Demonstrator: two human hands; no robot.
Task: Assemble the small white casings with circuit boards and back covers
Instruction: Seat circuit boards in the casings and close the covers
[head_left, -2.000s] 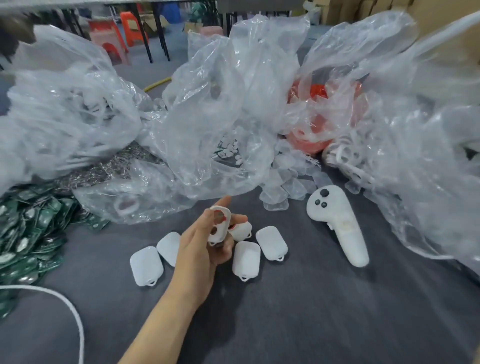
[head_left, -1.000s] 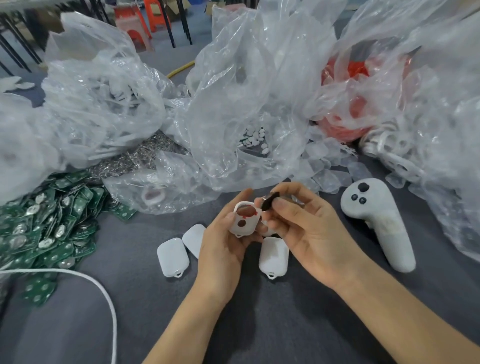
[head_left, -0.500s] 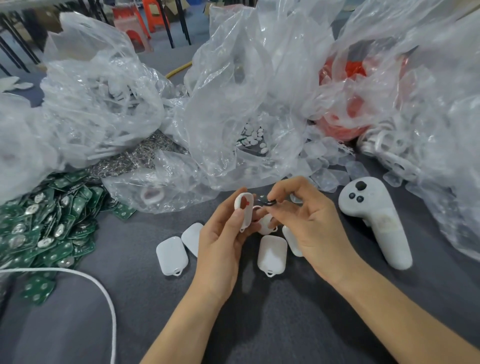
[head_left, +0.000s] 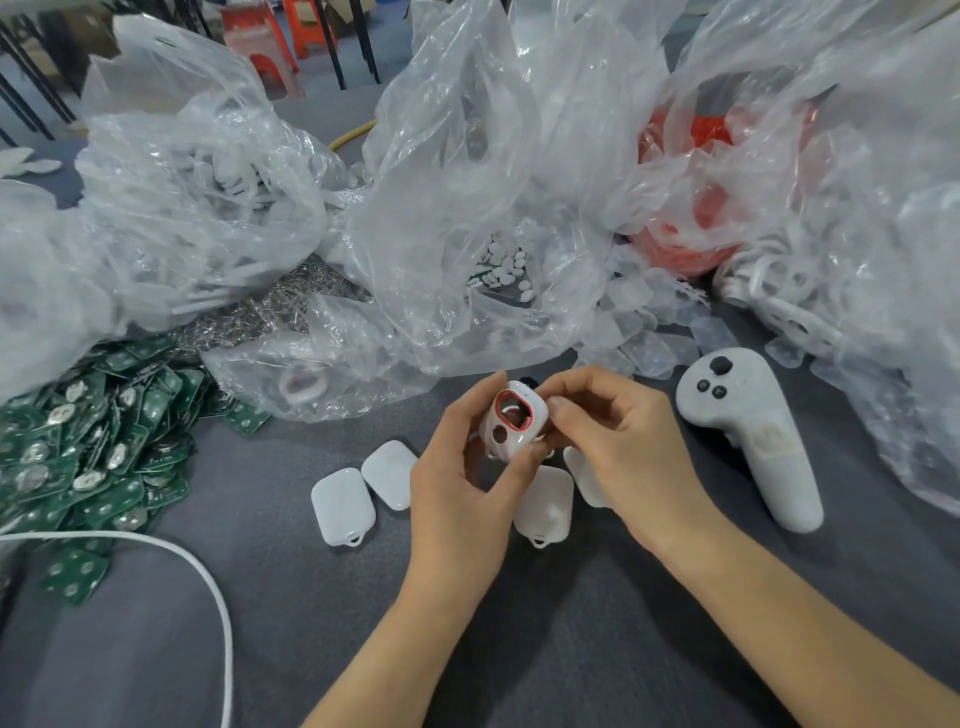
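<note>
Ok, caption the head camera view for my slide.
Left hand and right hand hold a small white red-rimmed plastic casing above flat white back covers.

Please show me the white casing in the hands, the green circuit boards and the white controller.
white casing (head_left: 519, 440): head view, front face below the red-rimmed opening.
green circuit boards (head_left: 104, 447): head view, middle of the pile.
white controller (head_left: 740, 418): head view, body below the buttons.

Between the left hand (head_left: 457, 493) and right hand (head_left: 623, 452), the casing (head_left: 514, 421) is glossy white plastic. Left of them, the back covers (head_left: 343, 506) are smooth satin plastic. Farther left, the circuit boards (head_left: 78, 457) carry shiny metal discs (head_left: 31, 478). Beyond the hands, the bags (head_left: 441, 208) are crinkled clear film. Under them, the table (head_left: 571, 649) looks like matt grey cloth.
</note>
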